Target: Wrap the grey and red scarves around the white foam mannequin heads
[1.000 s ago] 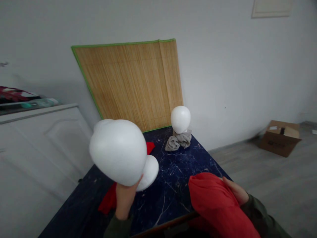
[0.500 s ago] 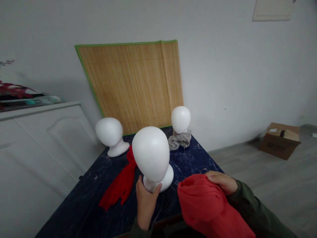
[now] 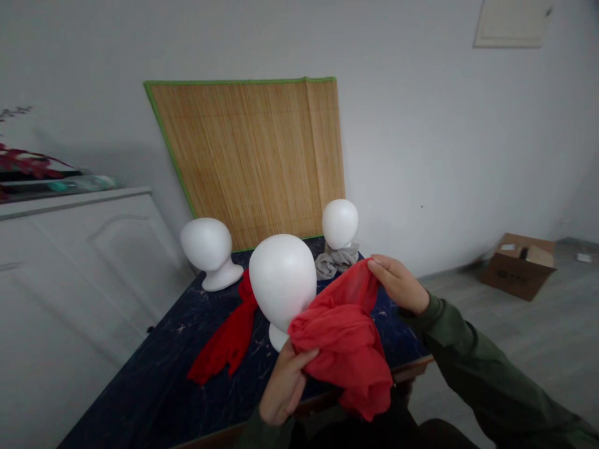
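A coral-red scarf (image 3: 344, 337) hangs bunched between my two hands, over the table's front edge. My left hand (image 3: 287, 377) pinches its lower left part, thumb on top. My right hand (image 3: 397, 280) grips a corner and holds it up and out to the right. Just behind the scarf stands a white mannequin head (image 3: 283, 280), its neck and base partly covered by the cloth. A darker red scarf (image 3: 224, 340) lies on the table to the left of that head.
The dark blue marbled table (image 3: 154, 380) carries a second white head (image 3: 208, 246) at left and a third (image 3: 340, 223) at the back, with a grey scarf (image 3: 334, 260) around its base. A bamboo mat (image 3: 253, 162) leans on the wall. A cardboard box (image 3: 519, 268) sits on the floor.
My left hand has let go of the middle head's neck and taken hold of the coral-red scarf. My right hand has risen, lifting the scarf up and left, in front of the head.
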`<action>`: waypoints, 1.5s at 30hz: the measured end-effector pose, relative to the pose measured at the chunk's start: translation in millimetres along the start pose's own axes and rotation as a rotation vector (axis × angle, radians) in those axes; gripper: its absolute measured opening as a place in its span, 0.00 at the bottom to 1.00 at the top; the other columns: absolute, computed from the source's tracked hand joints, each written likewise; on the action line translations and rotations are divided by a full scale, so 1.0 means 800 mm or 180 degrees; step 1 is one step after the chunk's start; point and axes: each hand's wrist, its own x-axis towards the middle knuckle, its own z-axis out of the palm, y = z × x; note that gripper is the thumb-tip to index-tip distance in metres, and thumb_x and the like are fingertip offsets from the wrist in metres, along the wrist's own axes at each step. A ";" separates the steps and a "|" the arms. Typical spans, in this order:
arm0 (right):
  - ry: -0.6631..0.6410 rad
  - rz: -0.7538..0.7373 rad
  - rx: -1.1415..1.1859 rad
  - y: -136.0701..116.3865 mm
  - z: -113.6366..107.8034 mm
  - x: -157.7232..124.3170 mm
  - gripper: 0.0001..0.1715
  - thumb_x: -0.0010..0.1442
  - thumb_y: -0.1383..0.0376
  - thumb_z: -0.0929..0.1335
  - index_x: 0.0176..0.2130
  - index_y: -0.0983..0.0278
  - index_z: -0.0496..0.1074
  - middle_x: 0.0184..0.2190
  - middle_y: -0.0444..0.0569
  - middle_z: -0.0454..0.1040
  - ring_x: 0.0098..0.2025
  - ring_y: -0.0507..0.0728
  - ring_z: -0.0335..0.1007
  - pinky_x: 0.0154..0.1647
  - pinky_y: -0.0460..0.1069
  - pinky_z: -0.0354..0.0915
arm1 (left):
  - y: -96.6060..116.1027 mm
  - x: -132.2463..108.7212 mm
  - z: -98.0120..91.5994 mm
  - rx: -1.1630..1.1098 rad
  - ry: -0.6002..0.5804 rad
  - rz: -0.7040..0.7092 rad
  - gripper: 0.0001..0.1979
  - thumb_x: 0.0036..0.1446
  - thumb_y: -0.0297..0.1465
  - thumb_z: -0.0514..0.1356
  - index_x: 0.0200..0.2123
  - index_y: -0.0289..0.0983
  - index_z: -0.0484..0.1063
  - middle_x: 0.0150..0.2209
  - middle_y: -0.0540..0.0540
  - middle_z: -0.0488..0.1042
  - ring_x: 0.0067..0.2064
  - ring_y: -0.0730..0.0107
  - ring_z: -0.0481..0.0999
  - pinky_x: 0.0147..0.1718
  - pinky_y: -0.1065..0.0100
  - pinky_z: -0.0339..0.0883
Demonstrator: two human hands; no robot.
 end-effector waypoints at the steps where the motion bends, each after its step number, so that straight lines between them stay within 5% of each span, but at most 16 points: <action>1: 0.0250 0.0091 0.0150 0.002 -0.007 0.000 0.21 0.60 0.54 0.57 0.24 0.64 0.60 0.21 0.42 0.59 0.23 0.50 0.53 0.24 0.45 0.53 | 0.004 -0.004 -0.001 0.0015 0.0084 0.0170 0.26 0.46 0.26 0.62 0.51 0.38 0.64 0.53 0.42 0.66 0.54 0.58 0.64 0.54 0.59 0.56; 4: 0.0727 0.0330 0.0501 0.006 -0.027 0.004 0.20 0.58 0.52 0.60 0.24 0.63 0.61 0.18 0.40 0.58 0.20 0.49 0.51 0.20 0.44 0.51 | 0.014 -0.018 -0.001 0.0154 0.0131 0.0351 0.28 0.42 0.22 0.63 0.50 0.40 0.66 0.54 0.44 0.65 0.55 0.59 0.63 0.54 0.60 0.56; 10: 0.1574 0.0171 0.0641 -0.015 -0.061 0.031 0.17 0.54 0.54 0.64 0.22 0.64 0.63 0.17 0.39 0.58 0.18 0.47 0.50 0.19 0.44 0.50 | 0.028 -0.028 -0.015 0.0371 -0.0337 -0.0428 0.29 0.37 0.19 0.54 0.47 0.38 0.69 0.52 0.47 0.67 0.56 0.60 0.62 0.56 0.63 0.51; 13: 0.1638 -0.0081 0.0273 -0.034 -0.079 0.042 0.16 0.55 0.57 0.63 0.22 0.64 0.63 0.16 0.39 0.57 0.18 0.48 0.49 0.19 0.44 0.49 | 0.041 -0.031 -0.016 0.0532 -0.1238 -0.1003 0.24 0.44 0.29 0.57 0.48 0.36 0.67 0.50 0.44 0.69 0.55 0.57 0.63 0.55 0.58 0.52; 17: 0.1791 -0.0559 -0.0968 -0.050 -0.094 0.046 0.16 0.56 0.61 0.62 0.20 0.64 0.63 0.17 0.40 0.57 0.21 0.49 0.52 0.23 0.46 0.50 | 0.072 -0.033 0.004 0.1727 -0.2527 -0.1283 0.29 0.41 0.32 0.65 0.50 0.38 0.66 0.47 0.44 0.72 0.51 0.56 0.66 0.53 0.56 0.54; 19: 0.2040 -0.0641 -0.1330 -0.051 -0.099 0.048 0.17 0.58 0.62 0.61 0.20 0.65 0.62 0.17 0.40 0.56 0.22 0.50 0.53 0.25 0.47 0.50 | 0.089 -0.030 0.012 0.1890 -0.2435 -0.1166 0.25 0.43 0.34 0.65 0.47 0.38 0.68 0.45 0.44 0.73 0.50 0.55 0.67 0.52 0.55 0.55; 24: 0.2301 -0.0492 -0.1573 -0.033 -0.120 0.067 0.17 0.60 0.64 0.59 0.21 0.65 0.61 0.18 0.41 0.56 0.24 0.50 0.54 0.28 0.48 0.50 | 0.129 -0.021 0.015 0.1413 -0.1358 -0.0289 0.22 0.46 0.38 0.62 0.46 0.35 0.70 0.43 0.40 0.73 0.52 0.52 0.66 0.53 0.55 0.55; 26: 0.2338 -0.0495 -0.1799 -0.029 -0.136 0.077 0.17 0.59 0.65 0.60 0.20 0.65 0.60 0.18 0.40 0.55 0.24 0.50 0.53 0.28 0.48 0.49 | 0.143 -0.022 0.017 0.1539 -0.1296 -0.0175 0.24 0.44 0.36 0.63 0.46 0.36 0.69 0.42 0.40 0.74 0.52 0.51 0.66 0.52 0.54 0.55; 32: 0.2832 -0.0359 -0.1997 -0.051 -0.209 0.096 0.23 0.59 0.68 0.60 0.16 0.59 0.49 0.16 0.39 0.44 0.22 0.49 0.40 0.29 0.50 0.43 | 0.144 -0.040 0.014 0.2271 -0.2234 -0.1428 0.21 0.34 0.32 0.67 0.37 0.34 0.74 0.37 0.40 0.75 0.44 0.46 0.71 0.45 0.51 0.62; 35: 0.3053 -0.0193 -0.2282 -0.054 -0.247 0.090 0.23 0.58 0.68 0.60 0.16 0.58 0.48 0.17 0.40 0.46 0.22 0.50 0.41 0.29 0.52 0.41 | 0.143 -0.048 -0.006 0.2125 -0.2016 -0.1518 0.19 0.31 0.33 0.67 0.32 0.36 0.74 0.32 0.43 0.75 0.44 0.46 0.71 0.45 0.53 0.62; 41: 0.3179 0.1315 -0.2304 0.007 -0.293 0.047 0.17 0.57 0.69 0.59 0.18 0.62 0.58 0.22 0.54 0.64 0.28 0.54 0.57 0.31 0.54 0.44 | 0.185 -0.045 -0.027 0.1428 -0.1288 -0.0486 0.16 0.38 0.40 0.62 0.32 0.38 0.71 0.23 0.48 0.74 0.31 0.59 0.75 0.33 0.64 0.68; 43: 0.3291 0.1246 -0.2164 0.021 -0.285 0.035 0.10 0.56 0.69 0.61 0.25 0.66 0.65 0.29 0.62 0.67 0.35 0.60 0.61 0.35 0.56 0.48 | 0.199 -0.035 -0.013 0.1402 -0.1379 -0.0126 0.14 0.41 0.40 0.60 0.29 0.37 0.70 0.18 0.50 0.71 0.27 0.63 0.75 0.31 0.65 0.68; 45: 0.3328 0.0476 -0.1993 0.017 -0.256 0.029 0.09 0.56 0.65 0.63 0.37 0.68 0.67 0.41 0.65 0.65 0.45 0.63 0.58 0.44 0.57 0.49 | 0.211 -0.021 0.015 0.1388 -0.1334 0.0202 0.12 0.42 0.35 0.60 0.31 0.37 0.70 0.18 0.52 0.70 0.31 0.63 0.75 0.38 0.64 0.67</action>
